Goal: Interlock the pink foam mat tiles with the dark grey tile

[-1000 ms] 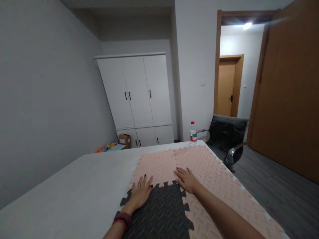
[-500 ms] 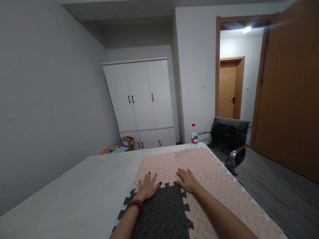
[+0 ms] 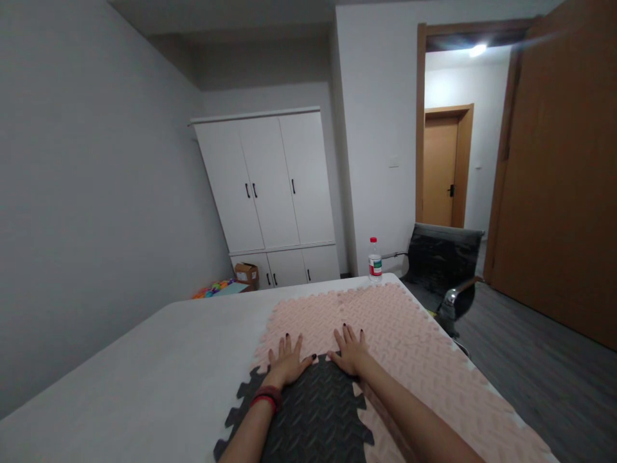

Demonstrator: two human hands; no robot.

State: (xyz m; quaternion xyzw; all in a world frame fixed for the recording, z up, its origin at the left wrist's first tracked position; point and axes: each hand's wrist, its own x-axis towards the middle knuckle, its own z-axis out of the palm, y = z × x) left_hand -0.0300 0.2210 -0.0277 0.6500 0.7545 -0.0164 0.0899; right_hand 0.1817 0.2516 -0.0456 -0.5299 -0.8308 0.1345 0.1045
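Left hand (image 3: 288, 361) and right hand (image 3: 350, 352) flat, fingers spread, gripping nothing, pressing seam where grey tile (image 3: 308, 418) joins pink mat (image 3: 409, 334) on surface (image 3: 144, 373). Bottle (image 3: 375, 260) at far edge; chair (image 3: 443, 263) beyond.

Both forearms extend forward from lower frame. Left hand (image 3: 288, 365) and right hand (image 3: 350, 354) lie flat, palms down, fingers spread, side by side.

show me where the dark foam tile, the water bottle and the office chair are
dark foam tile (image 3: 313, 411), head view, textured middle
water bottle (image 3: 375, 260), head view, label
office chair (image 3: 441, 257), head view, backrest
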